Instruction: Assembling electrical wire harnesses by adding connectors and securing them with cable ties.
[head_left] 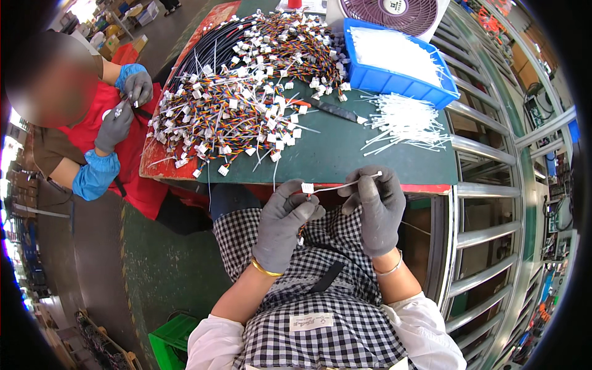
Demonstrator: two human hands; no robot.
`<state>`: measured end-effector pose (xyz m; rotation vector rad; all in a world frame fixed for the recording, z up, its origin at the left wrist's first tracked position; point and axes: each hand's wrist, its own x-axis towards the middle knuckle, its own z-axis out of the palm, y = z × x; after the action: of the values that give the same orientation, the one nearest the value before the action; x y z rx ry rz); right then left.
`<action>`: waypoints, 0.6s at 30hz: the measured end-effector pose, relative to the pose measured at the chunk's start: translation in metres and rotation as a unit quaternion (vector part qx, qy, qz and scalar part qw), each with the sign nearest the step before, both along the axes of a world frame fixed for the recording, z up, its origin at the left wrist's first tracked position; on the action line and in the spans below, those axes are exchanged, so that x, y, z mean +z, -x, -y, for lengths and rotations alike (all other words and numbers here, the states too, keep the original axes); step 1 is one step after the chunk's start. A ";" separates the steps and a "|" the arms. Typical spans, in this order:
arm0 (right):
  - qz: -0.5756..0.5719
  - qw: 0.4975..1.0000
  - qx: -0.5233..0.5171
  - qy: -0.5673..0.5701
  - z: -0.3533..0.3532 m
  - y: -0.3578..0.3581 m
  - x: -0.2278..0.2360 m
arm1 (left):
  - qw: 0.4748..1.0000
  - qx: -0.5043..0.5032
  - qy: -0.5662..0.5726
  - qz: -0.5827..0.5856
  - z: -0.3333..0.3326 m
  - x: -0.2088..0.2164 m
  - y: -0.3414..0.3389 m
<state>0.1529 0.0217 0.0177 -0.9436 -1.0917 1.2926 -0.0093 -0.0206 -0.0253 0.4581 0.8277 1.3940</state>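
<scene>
Over my lap, just off the table's front edge, my left hand (279,225) in a grey glove pinches a small wire harness whose white connector (307,188) sticks up past the fingertips. Its coloured wires hang partly hidden below the fingers. A thin white cable tie (340,186) spans from that harness to my right hand (378,213), also gloved in grey, with thumb and fingers closed on the tie's other end. Whether the tie loops around the wires I cannot tell. Beyond my hands lies a big heap of harnesses (228,120) with white connectors and twisted coloured wires.
Loose white cable ties (407,123) lie beside a blue bin (394,84) full of more. A dark tool (336,111) and a fan (394,9) are on the green table (351,151). A roller conveyor (487,189) runs right; a co-worker (120,132) sits left.
</scene>
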 end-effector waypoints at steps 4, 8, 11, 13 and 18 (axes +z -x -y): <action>0.037 0.999 -0.009 0.013 -0.004 -0.003 0.000 | 0.996 0.007 -0.011 -0.085 -0.001 0.000 0.001; 0.080 0.995 -0.020 -0.061 -0.009 -0.018 0.001 | 0.983 0.007 0.001 -0.183 -0.002 0.012 0.006; 0.284 0.925 0.097 -0.231 -0.021 -0.029 0.002 | 0.980 -0.074 -0.005 -0.185 -0.002 0.016 0.015; 0.329 0.902 0.130 -0.249 -0.025 -0.023 0.006 | 0.984 -0.111 -0.003 -0.137 -0.001 0.014 0.021; 0.356 0.864 0.211 -0.287 -0.028 -0.026 -0.002 | 0.979 -0.183 0.023 -0.086 0.000 0.013 0.028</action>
<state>0.1791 0.0495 0.0160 -0.7413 -2.2179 0.8360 -0.0369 -0.0202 -0.0125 0.6676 0.8638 1.0040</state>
